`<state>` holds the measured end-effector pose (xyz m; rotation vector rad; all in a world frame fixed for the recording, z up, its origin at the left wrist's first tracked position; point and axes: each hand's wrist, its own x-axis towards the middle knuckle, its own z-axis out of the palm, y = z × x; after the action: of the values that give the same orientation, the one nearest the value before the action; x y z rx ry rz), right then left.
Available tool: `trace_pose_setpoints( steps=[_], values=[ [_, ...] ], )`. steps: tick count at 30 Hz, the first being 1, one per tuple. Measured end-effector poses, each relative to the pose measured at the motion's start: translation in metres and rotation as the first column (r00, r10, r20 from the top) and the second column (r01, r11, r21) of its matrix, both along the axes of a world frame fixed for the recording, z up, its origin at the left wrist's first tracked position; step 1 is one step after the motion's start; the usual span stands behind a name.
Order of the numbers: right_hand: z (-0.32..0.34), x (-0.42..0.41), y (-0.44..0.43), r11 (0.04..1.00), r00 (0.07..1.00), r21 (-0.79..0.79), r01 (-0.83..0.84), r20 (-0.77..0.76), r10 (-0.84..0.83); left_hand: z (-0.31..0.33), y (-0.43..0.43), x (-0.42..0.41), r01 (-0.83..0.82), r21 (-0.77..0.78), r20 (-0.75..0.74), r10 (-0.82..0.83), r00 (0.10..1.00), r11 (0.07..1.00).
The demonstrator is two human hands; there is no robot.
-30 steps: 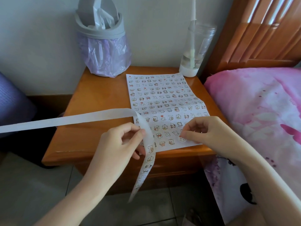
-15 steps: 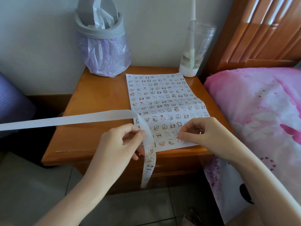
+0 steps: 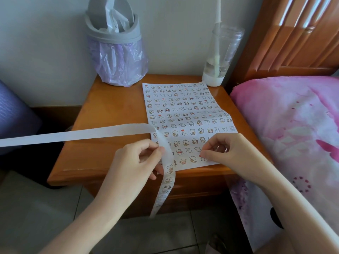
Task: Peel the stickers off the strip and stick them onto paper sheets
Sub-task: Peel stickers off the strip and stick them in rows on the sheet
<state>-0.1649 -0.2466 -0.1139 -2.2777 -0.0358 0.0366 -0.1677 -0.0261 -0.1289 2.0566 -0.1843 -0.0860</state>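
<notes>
Both forearms come in from the bottom edge, over a tiled floor (image 3: 45,208).

Left hand (image 3: 135,162): fingers curled, thumb and forefinger pinching the strip (image 3: 167,173) right at its bend, just off the near edge of the nightstand (image 3: 110,114). Below the pinch the strip hangs down past the nightstand front, stickers still on it, lower end blurred. Above the pinch the bare part runs flat out to the left and leaves the frame.

Right hand (image 3: 225,149): fingers curled in, thumb and forefinger tips together and down on a sticker (image 3: 203,158) at the near right corner of the paper sheet (image 3: 185,114). Can't tell if it still pinches that sticker or only presses it.

Paper sheet lies flat on the nightstand, right of centre, long side running away from the person, near edge almost at the nightstand's front edge. It's covered in rows of small cartoon stickers nearly to that edge. The bent strip crosses its near left corner.

Further back on the nightstand:
- grey bin (image 3: 117,52) with a purple liner, back left, against the wall (image 3: 36,43)
- clear bottle (image 3: 222,52) with a straw, upright, back right corner, just beyond the sheet's far edge

Right side: pink bed cover (image 3: 293,125) butts against the nightstand, wooden headboard (image 3: 293,33) behind it. Far left: a purple cushion-like thing (image 3: 14,114), partly cut off.
</notes>
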Motion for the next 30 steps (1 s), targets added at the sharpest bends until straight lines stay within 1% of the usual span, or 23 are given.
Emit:
trace_pose_setpoints(
  steps=[3,8,20,25,27,30],
  values=[
    [-0.001,-0.001,0.001,1.000,1.000,0.006,0.001,0.013,-0.001,0.000,0.000,0.000,0.004,-0.002,-0.002,-0.004,1.000,1.000],
    [-0.006,-0.001,0.000,1.000,1.000,0.018,-0.014,-0.015,0.015,0.001,-0.001,-0.001,0.003,0.007,-0.002,-0.003,1.000,1.000],
    [-0.011,0.003,-0.006,0.998,1.000,-0.055,-0.027,-0.009,0.026,0.001,-0.001,0.000,0.008,0.030,0.018,-0.009,1.000,1.000],
    [-0.011,0.004,-0.008,0.995,1.000,-0.099,0.013,0.017,-0.011,0.001,0.000,0.000,0.013,0.022,0.010,-0.014,1.000,1.000],
    [-0.007,-0.001,-0.002,0.998,0.996,-0.063,0.027,0.081,-0.022,0.001,0.000,0.001,0.011,-0.012,-0.008,-0.011,1.000,1.000],
    [0.001,-0.010,0.014,0.993,0.992,0.100,-0.060,0.120,0.048,0.004,0.002,0.002,-0.001,-0.107,-0.040,-0.003,0.999,0.994]
  ],
)
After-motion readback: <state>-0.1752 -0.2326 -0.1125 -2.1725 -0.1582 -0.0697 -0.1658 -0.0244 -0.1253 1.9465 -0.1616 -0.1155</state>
